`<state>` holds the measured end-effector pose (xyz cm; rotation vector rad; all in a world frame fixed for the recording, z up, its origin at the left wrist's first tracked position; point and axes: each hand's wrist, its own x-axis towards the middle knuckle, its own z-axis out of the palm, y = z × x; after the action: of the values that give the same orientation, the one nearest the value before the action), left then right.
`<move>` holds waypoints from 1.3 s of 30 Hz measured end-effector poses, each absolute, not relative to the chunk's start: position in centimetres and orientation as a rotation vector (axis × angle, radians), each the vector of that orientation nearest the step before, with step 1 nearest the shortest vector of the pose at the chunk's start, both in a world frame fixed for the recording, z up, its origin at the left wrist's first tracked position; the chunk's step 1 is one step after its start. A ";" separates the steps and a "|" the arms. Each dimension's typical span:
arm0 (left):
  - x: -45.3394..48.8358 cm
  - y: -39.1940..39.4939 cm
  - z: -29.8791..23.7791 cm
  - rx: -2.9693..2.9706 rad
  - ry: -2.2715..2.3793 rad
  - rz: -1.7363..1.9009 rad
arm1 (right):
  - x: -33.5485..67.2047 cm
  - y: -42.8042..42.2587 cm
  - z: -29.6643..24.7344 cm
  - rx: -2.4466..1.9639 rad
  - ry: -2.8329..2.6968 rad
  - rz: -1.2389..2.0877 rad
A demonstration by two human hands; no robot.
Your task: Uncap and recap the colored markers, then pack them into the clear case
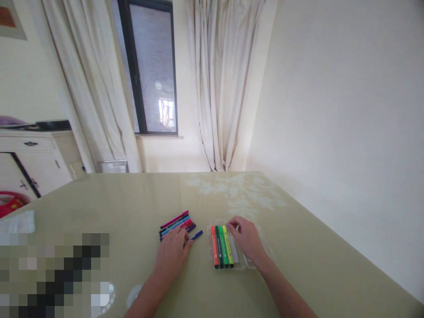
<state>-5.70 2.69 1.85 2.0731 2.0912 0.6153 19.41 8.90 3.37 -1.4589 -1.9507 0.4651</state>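
A clear plastic case (237, 253) lies open on the table and holds several markers: orange (214, 247), dark green, light green and yellow. My right hand (247, 240) rests on the case's right part, fingers curled down near the yellow marker's top end. A loose pile of markers (175, 223), pink, black, blue and purple, lies to the left. My left hand (172, 254) lies over the pile's lower end, fingers closed around a blue marker (195, 236) that sticks out to the right.
The glossy beige table (139, 198) has a pale floral print at the far right. A white cloth (18, 221) lies at the left edge, above a blurred-out patch. Beyond the table are curtains, a window and a white cabinet (29, 159).
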 end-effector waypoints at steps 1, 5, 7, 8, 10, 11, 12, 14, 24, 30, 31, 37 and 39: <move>-5.3 2.6 1.9 2.064 2.054 0.671 | 19.1 8.7 3.5 -1.442 -1.949 0.489; -2.9 2.0 2.2 1.942 1.792 0.969 | 17.1 7.4 3.6 -1.241 -1.912 0.799; -1.7 1.5 2.4 1.877 1.633 1.066 | 16.2 6.8 3.6 -1.097 -1.835 1.025; -1.2 1.3 2.4 1.854 1.573 1.097 | 15.9 6.7 3.5 -1.043 -1.778 1.126; -0.5 0.9 2.4 1.844 1.501 1.133 | 15.8 6.8 3.5 -0.996 -1.644 1.274; -0.3 0.7 2.3 1.870 1.487 1.135 | 16.0 7.0 3.5 -1.001 -1.573 1.311; -0.2 0.6 2.2 1.932 1.480 1.124 | 16.4 7.4 3.6 -1.019 -1.511 1.322; 0.0 0.5 1.8 2.148 1.463 1.040 | 17.7 8.4 3.8 -1.076 -1.419 1.286; 1.0 0.9 -0.8 2.577 1.423 0.579 | 21.7 10.8 2.6 -1.342 -1.676 1.150; 0.5 0.3 -0.4 2.608 1.425 0.617 | 19.5 9.5 2.0 -1.472 -1.812 0.902; 0.5 0.2 -0.4 2.618 1.431 0.613 | 19.3 9.3 2.1 -1.504 -1.842 0.823; 1.4 -0.2 -0.5 2.644 1.491 0.593 | 18.6 8.8 2.5 -1.653 -2.058 0.465; 1.6 -0.3 -0.6 2.633 1.506 0.615 | 18.6 8.8 2.6 -1.657 -2.063 0.457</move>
<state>1.61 -0.28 -0.62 2.6326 1.5064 0.6149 18.61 8.77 2.61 -1.6569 -2.0631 0.4571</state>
